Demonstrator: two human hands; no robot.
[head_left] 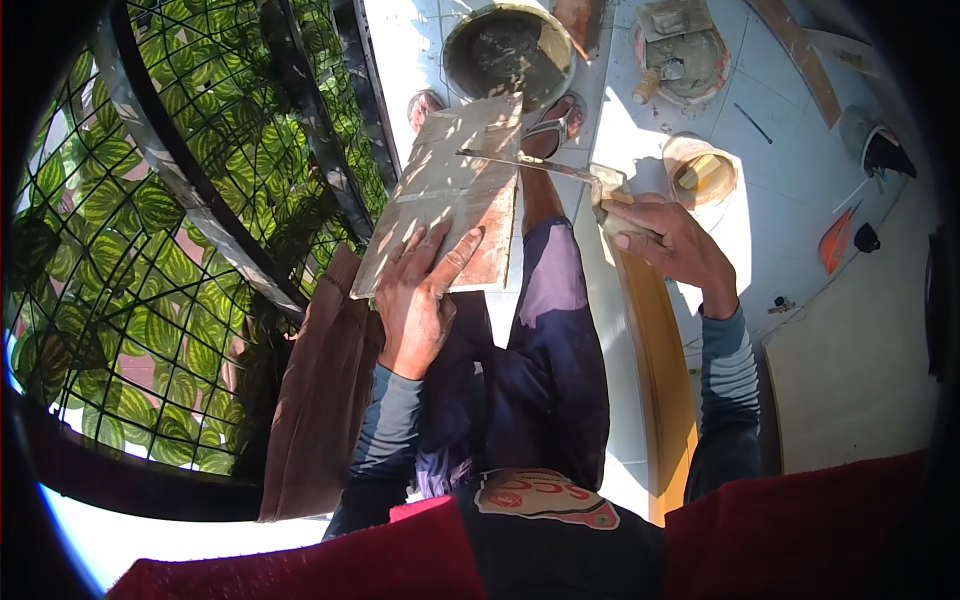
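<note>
My left hand (415, 305) grips the lower edge of a mottled grey and reddish flat board (435, 180), fingers spread over its top face and thumb hidden. My right hand (670, 240) is closed on the pale, dirty handle of a tool (611, 192), whose long, narrow metal blade lies across the board's upper right part. Beyond the board, near my sandalled feet, is a round basin (462, 55) with grey wet material inside.
A dark metal grille (200, 260) backed by leaves fills the left, with brown fabric (305, 420) beside it. At right are a wooden plank (670, 440), a bucket (700, 175), a messy pan (685, 85), a long strip (800, 60), a thin rod (750, 120) and orange-and-black items (838, 240).
</note>
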